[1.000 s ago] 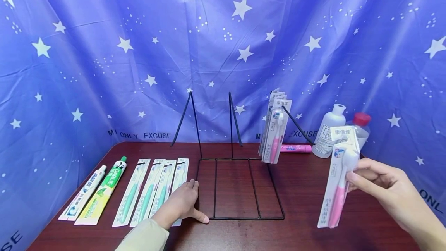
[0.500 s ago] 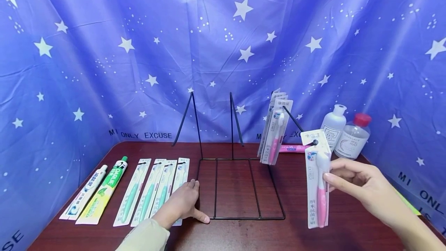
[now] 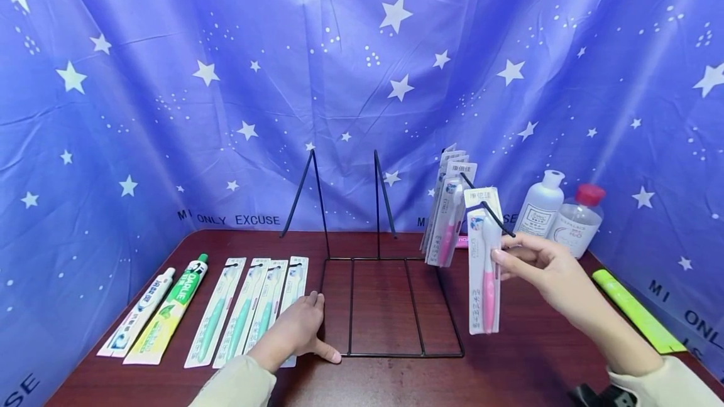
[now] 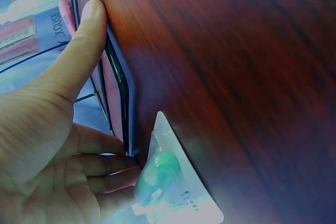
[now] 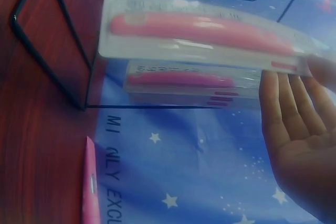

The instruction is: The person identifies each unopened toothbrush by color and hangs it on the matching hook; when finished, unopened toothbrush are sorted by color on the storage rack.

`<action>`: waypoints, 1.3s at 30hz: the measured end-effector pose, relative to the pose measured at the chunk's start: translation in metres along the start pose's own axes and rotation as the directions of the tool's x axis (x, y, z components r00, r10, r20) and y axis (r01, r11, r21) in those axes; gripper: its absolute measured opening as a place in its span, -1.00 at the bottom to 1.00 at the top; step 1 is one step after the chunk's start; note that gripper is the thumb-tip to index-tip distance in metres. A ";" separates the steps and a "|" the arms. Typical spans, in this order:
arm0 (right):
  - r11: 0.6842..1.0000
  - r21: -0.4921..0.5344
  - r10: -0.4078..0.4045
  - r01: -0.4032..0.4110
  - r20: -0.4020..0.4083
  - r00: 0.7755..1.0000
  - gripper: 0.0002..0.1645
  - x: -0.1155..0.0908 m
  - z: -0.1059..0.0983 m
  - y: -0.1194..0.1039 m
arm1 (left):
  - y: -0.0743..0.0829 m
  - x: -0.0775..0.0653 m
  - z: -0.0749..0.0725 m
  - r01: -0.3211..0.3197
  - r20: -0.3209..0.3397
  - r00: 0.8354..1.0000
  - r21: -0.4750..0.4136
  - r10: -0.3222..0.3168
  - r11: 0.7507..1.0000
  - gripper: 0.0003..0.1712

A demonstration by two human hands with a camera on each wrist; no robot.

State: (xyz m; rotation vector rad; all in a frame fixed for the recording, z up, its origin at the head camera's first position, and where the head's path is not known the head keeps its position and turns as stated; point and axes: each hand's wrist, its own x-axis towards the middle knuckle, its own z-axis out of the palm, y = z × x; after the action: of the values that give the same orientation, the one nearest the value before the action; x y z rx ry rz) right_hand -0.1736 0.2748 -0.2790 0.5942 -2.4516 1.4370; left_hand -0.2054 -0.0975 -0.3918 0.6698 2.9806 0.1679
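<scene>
My right hand pinches the edge of a packaged pink toothbrush between thumb and fingers. Through the hole in its card runs the right hook of a black wire rack, the tip sticking out in front. Behind it on that hook hang several more pink toothbrush packs. Against the rack's left front corner rests my left hand, its thumb straight along the base wire and fingers extended in the left wrist view. Partly under that hand lies a green toothbrush pack.
Several green toothbrush packs and two toothpaste tubes lie at left. At right stand a white bottle and a red-capped bottle. A yellow-green tube lies near the right edge. Two more hooks on the rack hold nothing.
My right hand has moved left and, lately, upward with the pink toothbrush pack, bringing its card onto the right hook. The left hand has stayed on the rack.
</scene>
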 end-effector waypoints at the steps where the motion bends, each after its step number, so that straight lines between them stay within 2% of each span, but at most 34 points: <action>1: 1.000 -0.008 0.007 -0.007 -0.012 1.000 -0.80 0.004 0.002 0.001 | 0.000 0.000 0.000 0.001 0.003 1.000 0.000 -0.001 1.000 0.34; 9: 0.995 0.103 0.002 0.004 -0.064 0.998 -0.79 0.031 0.014 0.010 | -0.002 0.001 0.001 0.001 0.002 1.000 0.004 -0.001 1.000 0.34; 18: 0.988 0.155 0.018 -0.002 -0.101 0.995 -0.72 0.049 0.019 0.016 | -0.001 0.001 0.001 -0.004 -0.001 1.000 0.001 0.004 1.000 0.34; 20: 0.989 0.150 0.023 -0.007 -0.106 0.994 -0.70 0.051 0.020 0.016 | -0.001 0.000 0.001 -0.003 0.002 1.000 0.001 0.003 1.000 0.34; 27: 0.999 0.027 0.031 -0.028 -0.130 0.991 -0.62 0.058 0.023 0.020 | -0.001 0.000 0.000 0.000 0.007 1.000 -0.008 0.000 1.000 0.34; 35: 0.999 0.044 0.025 -0.020 -0.120 0.992 -0.61 0.062 0.026 0.023 | -0.001 0.000 0.000 -0.004 -0.003 1.000 -0.008 0.004 1.000 0.34; 39: 1.000 -0.001 0.021 -0.021 -0.121 0.992 -0.62 0.061 0.024 0.023 | -0.001 0.000 0.000 -0.002 -0.001 1.000 -0.009 0.002 1.000 0.34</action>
State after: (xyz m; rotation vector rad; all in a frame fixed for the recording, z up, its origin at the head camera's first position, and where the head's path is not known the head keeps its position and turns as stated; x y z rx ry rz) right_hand -0.2390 0.2500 -0.2846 0.4673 -2.3717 1.4344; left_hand -0.2057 -0.0987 -0.3919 0.6725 2.9778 0.1815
